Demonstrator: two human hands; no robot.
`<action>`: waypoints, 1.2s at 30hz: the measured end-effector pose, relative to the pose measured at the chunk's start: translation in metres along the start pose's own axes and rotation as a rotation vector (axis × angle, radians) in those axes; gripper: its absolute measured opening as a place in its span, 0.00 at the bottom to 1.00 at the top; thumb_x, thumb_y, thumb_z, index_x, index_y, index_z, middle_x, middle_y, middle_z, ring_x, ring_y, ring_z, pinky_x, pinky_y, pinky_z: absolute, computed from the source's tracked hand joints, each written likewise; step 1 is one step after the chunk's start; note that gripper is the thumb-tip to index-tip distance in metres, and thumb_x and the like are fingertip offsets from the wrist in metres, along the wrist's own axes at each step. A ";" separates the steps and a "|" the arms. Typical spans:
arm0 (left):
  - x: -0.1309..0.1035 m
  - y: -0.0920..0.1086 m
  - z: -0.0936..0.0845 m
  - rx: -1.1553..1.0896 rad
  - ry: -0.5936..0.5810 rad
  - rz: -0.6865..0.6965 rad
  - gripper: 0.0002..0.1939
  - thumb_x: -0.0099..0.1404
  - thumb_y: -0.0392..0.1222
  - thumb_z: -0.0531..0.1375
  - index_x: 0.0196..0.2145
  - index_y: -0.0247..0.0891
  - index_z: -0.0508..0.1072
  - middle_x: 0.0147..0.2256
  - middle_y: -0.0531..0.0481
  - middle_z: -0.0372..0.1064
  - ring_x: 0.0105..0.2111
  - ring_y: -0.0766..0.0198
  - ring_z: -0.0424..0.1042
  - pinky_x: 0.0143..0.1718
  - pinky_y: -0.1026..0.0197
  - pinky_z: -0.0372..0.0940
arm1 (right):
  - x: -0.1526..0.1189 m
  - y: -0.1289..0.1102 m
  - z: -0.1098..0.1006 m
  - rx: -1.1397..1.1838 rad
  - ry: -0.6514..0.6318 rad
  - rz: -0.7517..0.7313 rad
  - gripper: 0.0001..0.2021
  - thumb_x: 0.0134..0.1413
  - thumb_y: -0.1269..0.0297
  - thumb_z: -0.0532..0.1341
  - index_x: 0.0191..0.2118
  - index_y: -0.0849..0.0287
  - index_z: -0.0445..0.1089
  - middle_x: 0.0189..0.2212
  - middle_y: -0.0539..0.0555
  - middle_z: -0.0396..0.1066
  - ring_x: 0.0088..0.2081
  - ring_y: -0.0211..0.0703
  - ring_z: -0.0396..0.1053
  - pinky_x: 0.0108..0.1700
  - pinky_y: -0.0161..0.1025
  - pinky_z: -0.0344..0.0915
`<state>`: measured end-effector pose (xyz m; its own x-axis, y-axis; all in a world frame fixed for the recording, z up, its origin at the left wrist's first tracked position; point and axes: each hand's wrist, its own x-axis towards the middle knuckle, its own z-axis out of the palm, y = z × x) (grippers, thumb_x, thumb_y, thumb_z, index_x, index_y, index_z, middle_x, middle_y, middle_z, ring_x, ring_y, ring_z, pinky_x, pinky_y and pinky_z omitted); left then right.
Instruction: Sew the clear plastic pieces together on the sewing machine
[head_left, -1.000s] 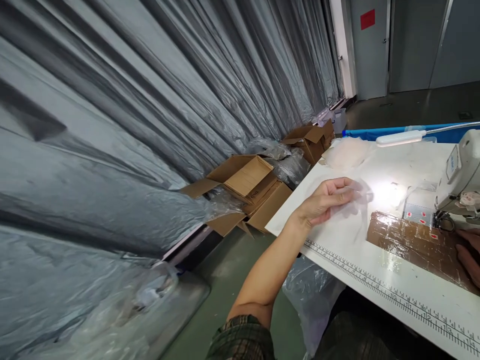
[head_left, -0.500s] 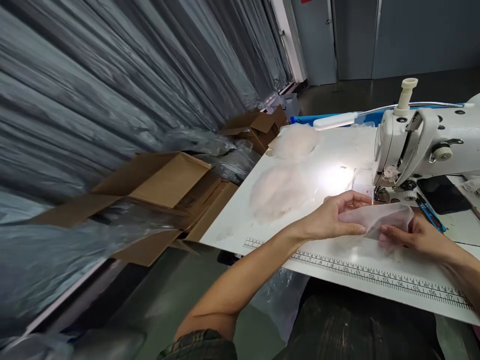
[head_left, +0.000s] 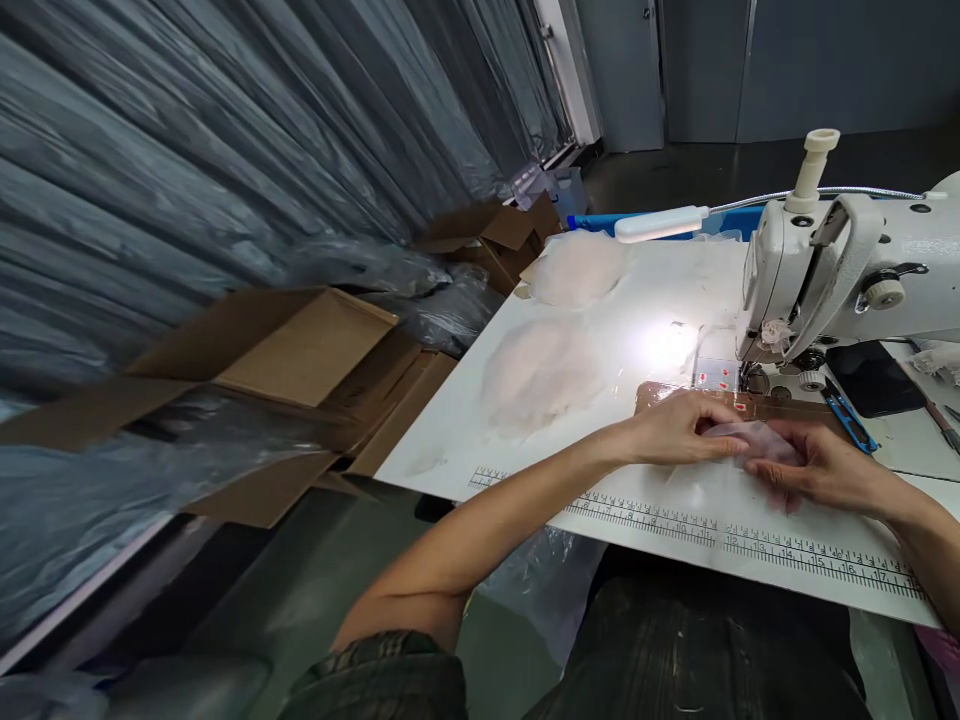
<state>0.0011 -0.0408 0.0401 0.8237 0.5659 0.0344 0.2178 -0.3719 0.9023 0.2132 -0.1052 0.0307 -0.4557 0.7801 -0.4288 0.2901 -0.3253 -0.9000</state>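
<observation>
Between my hands, a small piece of sheer whitish fabric (head_left: 754,438) is bunched up just in front of the sewing machine (head_left: 795,290). My left hand (head_left: 686,428) pinches its left side between thumb and fingers. On the other side, my right hand (head_left: 821,465) grips the fabric, its lower fingertips partly blurred. Both hands are over the white table (head_left: 442,440), close to the machine's needle area. A brown strip (head_left: 652,395) shows on the table behind my left hand. Two pale, sheer fabric piles, a nearer pile (head_left: 544,375) and a farther pile (head_left: 581,268), lie to the left.
Blue thread snips (head_left: 851,418) and a black phone (head_left: 876,378) lie right of the needle. A white lamp (head_left: 661,224) lights the table. A printed ruler (head_left: 675,520) runs along the front edge. Open cardboard boxes (head_left: 307,350) stand left, by a grey curtain (head_left: 247,130).
Both hands have drawn the fabric slightly down, away from the needle, and it is now more bunched. The brown strip has come into view. The camera view has shifted a little.
</observation>
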 end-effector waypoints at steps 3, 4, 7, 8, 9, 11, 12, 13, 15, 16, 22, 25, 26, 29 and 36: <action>-0.006 0.005 -0.010 0.003 0.078 -0.025 0.13 0.58 0.50 0.67 0.25 0.38 0.76 0.31 0.50 0.70 0.32 0.66 0.69 0.29 0.64 0.63 | 0.000 -0.002 -0.003 0.007 0.055 -0.017 0.26 0.44 0.38 0.67 0.33 0.57 0.67 0.25 0.50 0.72 0.25 0.38 0.72 0.27 0.37 0.71; -0.009 0.007 -0.014 -0.038 0.075 -0.035 0.16 0.57 0.51 0.68 0.22 0.37 0.73 0.34 0.48 0.71 0.35 0.65 0.70 0.31 0.64 0.65 | -0.001 -0.002 -0.002 0.011 0.037 -0.021 0.26 0.44 0.37 0.66 0.32 0.57 0.66 0.25 0.51 0.73 0.26 0.38 0.72 0.28 0.37 0.71; -0.014 0.008 -0.024 -0.230 -0.027 -0.110 0.23 0.56 0.54 0.68 0.19 0.36 0.65 0.34 0.46 0.72 0.38 0.62 0.74 0.31 0.64 0.65 | 0.001 -0.001 0.001 -0.004 0.027 -0.037 0.26 0.44 0.35 0.65 0.30 0.57 0.65 0.26 0.51 0.73 0.26 0.39 0.73 0.27 0.37 0.70; -0.014 0.007 -0.027 -0.274 -0.061 -0.159 0.23 0.56 0.54 0.68 0.20 0.37 0.63 0.30 0.48 0.71 0.35 0.63 0.74 0.28 0.65 0.64 | 0.002 0.000 0.002 -0.026 0.051 -0.059 0.26 0.45 0.35 0.64 0.31 0.57 0.66 0.26 0.51 0.73 0.26 0.39 0.73 0.27 0.37 0.70; -0.013 0.006 -0.030 -0.288 -0.081 -0.211 0.23 0.57 0.54 0.67 0.21 0.37 0.62 0.26 0.51 0.70 0.30 0.65 0.74 0.26 0.66 0.61 | 0.003 0.002 0.002 -0.060 0.088 -0.091 0.26 0.47 0.35 0.63 0.31 0.57 0.66 0.26 0.52 0.73 0.26 0.39 0.72 0.27 0.37 0.69; -0.009 0.001 -0.036 -0.196 -0.065 -0.289 0.18 0.59 0.52 0.66 0.25 0.38 0.64 0.22 0.55 0.66 0.24 0.68 0.70 0.23 0.67 0.58 | 0.006 0.007 0.003 -0.160 0.188 -0.165 0.25 0.52 0.36 0.59 0.32 0.56 0.67 0.25 0.52 0.73 0.25 0.39 0.71 0.27 0.37 0.68; -0.005 -0.002 -0.040 -0.089 -0.034 -0.300 0.15 0.60 0.50 0.65 0.26 0.37 0.66 0.22 0.56 0.66 0.23 0.69 0.68 0.23 0.67 0.57 | 0.008 0.008 0.003 -0.220 0.240 -0.193 0.24 0.54 0.36 0.58 0.32 0.56 0.67 0.24 0.52 0.73 0.24 0.39 0.70 0.27 0.37 0.67; 0.000 -0.007 -0.044 0.043 0.005 -0.294 0.13 0.61 0.48 0.64 0.27 0.37 0.67 0.23 0.55 0.66 0.23 0.69 0.67 0.23 0.67 0.57 | 0.009 0.009 0.004 -0.278 0.290 -0.210 0.24 0.55 0.37 0.56 0.31 0.56 0.67 0.22 0.52 0.72 0.23 0.39 0.69 0.27 0.38 0.66; 0.013 -0.017 -0.053 0.297 0.059 -0.254 0.11 0.62 0.45 0.63 0.26 0.37 0.69 0.24 0.54 0.68 0.25 0.67 0.67 0.25 0.66 0.56 | 0.011 0.010 0.005 -0.371 0.368 -0.210 0.24 0.57 0.37 0.53 0.30 0.55 0.67 0.20 0.51 0.70 0.21 0.39 0.67 0.26 0.38 0.64; 0.020 -0.023 -0.057 0.394 0.074 -0.233 0.11 0.62 0.45 0.63 0.26 0.37 0.70 0.25 0.53 0.68 0.27 0.66 0.67 0.26 0.65 0.57 | 0.011 0.010 0.006 -0.399 0.392 -0.206 0.24 0.57 0.37 0.52 0.30 0.55 0.67 0.19 0.51 0.69 0.21 0.40 0.66 0.25 0.39 0.63; 0.055 -0.051 -0.084 0.645 0.113 -0.133 0.24 0.56 0.53 0.68 0.45 0.38 0.71 0.47 0.43 0.69 0.47 0.54 0.69 0.43 0.60 0.65 | 0.017 0.017 0.006 -0.275 0.370 -0.136 0.26 0.56 0.35 0.52 0.35 0.55 0.68 0.26 0.54 0.73 0.22 0.41 0.70 0.27 0.39 0.67; 0.054 -0.052 -0.091 0.754 0.164 -0.075 0.27 0.58 0.52 0.67 0.51 0.35 0.68 0.54 0.37 0.64 0.55 0.49 0.65 0.52 0.54 0.64 | 0.020 0.022 0.004 -0.241 0.362 -0.137 0.26 0.57 0.36 0.52 0.37 0.57 0.68 0.27 0.54 0.73 0.22 0.40 0.70 0.26 0.39 0.68; 0.051 -0.051 -0.091 0.785 0.200 -0.038 0.25 0.61 0.49 0.66 0.51 0.34 0.68 0.56 0.35 0.63 0.55 0.49 0.66 0.53 0.53 0.65 | 0.020 0.022 0.004 -0.243 0.361 -0.148 0.26 0.58 0.36 0.52 0.37 0.57 0.68 0.27 0.54 0.72 0.22 0.40 0.70 0.26 0.39 0.67; 0.036 -0.046 -0.079 0.800 0.234 0.136 0.12 0.70 0.41 0.56 0.49 0.35 0.71 0.52 0.39 0.68 0.47 0.57 0.72 0.45 0.56 0.70 | 0.019 0.019 0.005 -0.281 0.381 -0.170 0.25 0.58 0.38 0.53 0.38 0.58 0.69 0.25 0.53 0.71 0.22 0.41 0.70 0.25 0.38 0.66; 0.016 -0.046 -0.032 0.831 -0.029 0.459 0.16 0.70 0.49 0.58 0.49 0.37 0.74 0.53 0.41 0.71 0.48 0.57 0.73 0.49 0.53 0.68 | 0.015 0.010 0.007 -0.602 0.686 -0.288 0.18 0.59 0.46 0.54 0.28 0.55 0.68 0.19 0.51 0.69 0.20 0.40 0.66 0.23 0.37 0.59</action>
<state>-0.0125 0.0088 0.0130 0.9317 0.2202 0.2889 0.1632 -0.9643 0.2087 0.2027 -0.1003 0.0148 -0.0404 0.9926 0.1143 0.7152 0.1086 -0.6904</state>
